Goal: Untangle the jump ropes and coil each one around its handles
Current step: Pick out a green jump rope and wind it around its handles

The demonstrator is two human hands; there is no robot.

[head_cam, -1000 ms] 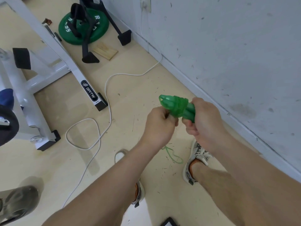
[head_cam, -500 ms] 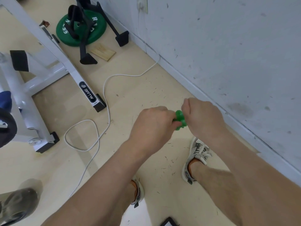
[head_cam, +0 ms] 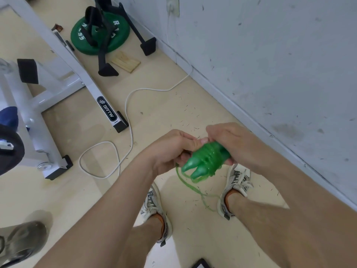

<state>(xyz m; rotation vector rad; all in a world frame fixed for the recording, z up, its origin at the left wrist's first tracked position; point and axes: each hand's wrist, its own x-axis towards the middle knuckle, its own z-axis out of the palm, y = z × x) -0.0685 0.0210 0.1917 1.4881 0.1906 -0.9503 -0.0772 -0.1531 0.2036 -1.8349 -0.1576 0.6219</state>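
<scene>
Right hand point(head_cam: 237, 144): grips the green handles point(head_cam: 202, 161) above the shoes point(head_cam: 236, 182).
Left hand point(head_cam: 170, 149): pinches the rope point(head_cam: 190, 185) beside them.
Risk: loops may slide off if the rope (it dangles low) goes slack.

place: home gym | evidence: round green rubber weight plate point(head_cam: 116, 35) on beige floor point(head_cam: 164, 117); white steel exercise-machine frame point(head_cam: 81, 74); scuffed pale wall point(head_cam: 270, 55)

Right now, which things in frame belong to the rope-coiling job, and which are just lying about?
Job: green handles; green cord wound on them, tail hanging loose; left hand; right hand.
Lying about: weight plate; white cable; wooden block; white bench frame.
</scene>
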